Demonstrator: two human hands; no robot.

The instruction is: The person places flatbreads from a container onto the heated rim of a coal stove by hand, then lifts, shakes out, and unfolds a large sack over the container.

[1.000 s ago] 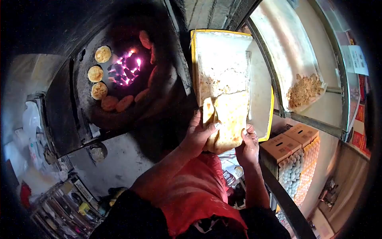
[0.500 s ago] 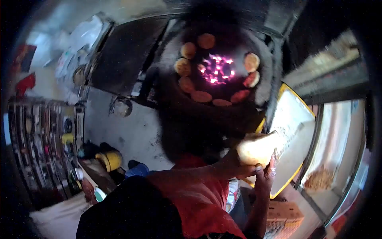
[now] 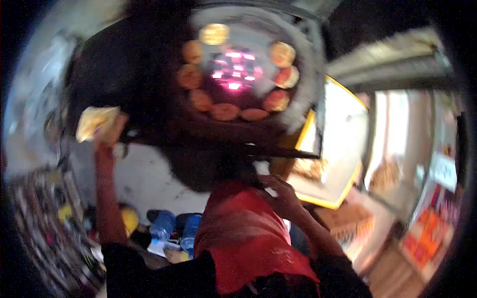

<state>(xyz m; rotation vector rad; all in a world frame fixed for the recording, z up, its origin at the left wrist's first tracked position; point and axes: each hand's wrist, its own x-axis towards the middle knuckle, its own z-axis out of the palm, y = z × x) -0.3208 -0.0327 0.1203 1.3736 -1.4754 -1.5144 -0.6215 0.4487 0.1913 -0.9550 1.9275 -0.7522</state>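
The golden, flat piece of bread [image 3: 92,122] had swung from over the yellow-rimmed white tray [image 3: 348,131] to left of the round grey oven [image 3: 304,47], so the left hand [image 3: 110,131] alone carried it, apparently pinching its edge. The right hand [image 3: 279,189] had come off it; blur hid whether its fingers gripped anything.

The coals [image 3: 236,69] glow bright pink in the dark. Strong light on the right makes the tray [image 3: 344,126] shine almost white. A dark shadow lies on the floor [image 3: 146,169]. The bread [image 3: 93,121] and left hand [image 3: 111,132] look smeary, edges bend, and corners are black.
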